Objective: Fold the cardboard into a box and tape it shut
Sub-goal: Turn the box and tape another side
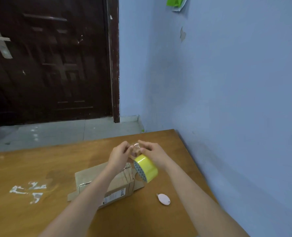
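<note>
- Soft, even, fairly dim indoor light; no hard shadows.
- Dark brown panelled door (pixel 48 65) in the upper left is murky.
- Overall soft focus; wide-angle bending at the frame's edges.

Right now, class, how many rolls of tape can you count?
1. The yellow tape roll is held above the cardboard box, at the right hand. More could be outside the view.

cardboard box (pixel 118 189) partly behind forearm, label print illegible, door cut by left edge
</note>
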Available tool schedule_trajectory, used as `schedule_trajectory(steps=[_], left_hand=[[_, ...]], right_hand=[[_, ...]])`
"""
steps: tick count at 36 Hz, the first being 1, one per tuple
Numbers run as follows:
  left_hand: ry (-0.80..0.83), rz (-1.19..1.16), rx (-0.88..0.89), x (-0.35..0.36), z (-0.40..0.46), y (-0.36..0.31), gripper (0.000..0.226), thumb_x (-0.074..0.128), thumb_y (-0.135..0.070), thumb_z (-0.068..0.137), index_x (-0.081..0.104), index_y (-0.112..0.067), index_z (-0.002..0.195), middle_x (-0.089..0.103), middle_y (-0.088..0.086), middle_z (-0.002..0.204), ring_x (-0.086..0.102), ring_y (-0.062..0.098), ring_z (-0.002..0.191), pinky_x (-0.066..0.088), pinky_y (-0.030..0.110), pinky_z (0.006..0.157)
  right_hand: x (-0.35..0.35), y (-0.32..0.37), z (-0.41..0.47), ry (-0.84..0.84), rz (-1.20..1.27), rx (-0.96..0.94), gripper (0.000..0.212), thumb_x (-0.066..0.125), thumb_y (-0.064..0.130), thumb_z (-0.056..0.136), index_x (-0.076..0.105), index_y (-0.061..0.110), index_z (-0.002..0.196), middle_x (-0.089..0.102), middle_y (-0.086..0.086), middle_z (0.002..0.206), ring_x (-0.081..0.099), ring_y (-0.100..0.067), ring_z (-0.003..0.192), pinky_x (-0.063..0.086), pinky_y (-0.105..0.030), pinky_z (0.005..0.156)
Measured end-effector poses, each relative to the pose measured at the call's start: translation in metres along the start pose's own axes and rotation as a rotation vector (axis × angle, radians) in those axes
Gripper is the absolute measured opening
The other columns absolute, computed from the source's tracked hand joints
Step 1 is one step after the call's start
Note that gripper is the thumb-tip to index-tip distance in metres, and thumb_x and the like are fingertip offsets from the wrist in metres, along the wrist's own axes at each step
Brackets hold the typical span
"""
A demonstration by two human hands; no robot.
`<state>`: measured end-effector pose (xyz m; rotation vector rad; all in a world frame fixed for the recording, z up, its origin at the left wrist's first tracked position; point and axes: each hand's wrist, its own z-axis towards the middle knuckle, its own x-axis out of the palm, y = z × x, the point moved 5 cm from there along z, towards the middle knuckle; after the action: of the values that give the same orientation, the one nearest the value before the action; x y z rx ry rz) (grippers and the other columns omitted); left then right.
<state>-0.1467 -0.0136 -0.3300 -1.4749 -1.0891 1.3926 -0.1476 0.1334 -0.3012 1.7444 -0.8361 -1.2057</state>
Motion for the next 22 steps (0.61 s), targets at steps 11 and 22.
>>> schedule_trajectory(steps=[11,22], left_hand=[[-0.116,-0.229,-0.196,-0.025,0.011,0.004,0.027,0.051,-0.017,0.096,0.049,-0.007,0.071,0.058,0.009,0.069,0.059,0.022,0.045,0.058,0.042,0.06],[-0.033,-0.234,-0.3,-0.023,0.026,-0.008,0.025,0.05,-0.015,0.095,0.049,-0.009,0.071,0.054,0.008,0.063,0.054,0.022,0.044,0.053,0.032,0.053]], right_hand=[[0.005,0.006,-0.018,-0.059,0.219,-0.064,0.028,0.05,0.036,0.096,0.068,0.016,0.089,0.063,0.012,0.077,0.056,-0.002,0.071,0.044,-0.014,0.065],[0.008,0.019,-0.029,-0.057,0.274,-0.103,0.022,0.052,0.03,0.096,0.068,0.016,0.088,0.067,0.001,0.082,0.061,-0.007,0.071,0.048,-0.013,0.062]])
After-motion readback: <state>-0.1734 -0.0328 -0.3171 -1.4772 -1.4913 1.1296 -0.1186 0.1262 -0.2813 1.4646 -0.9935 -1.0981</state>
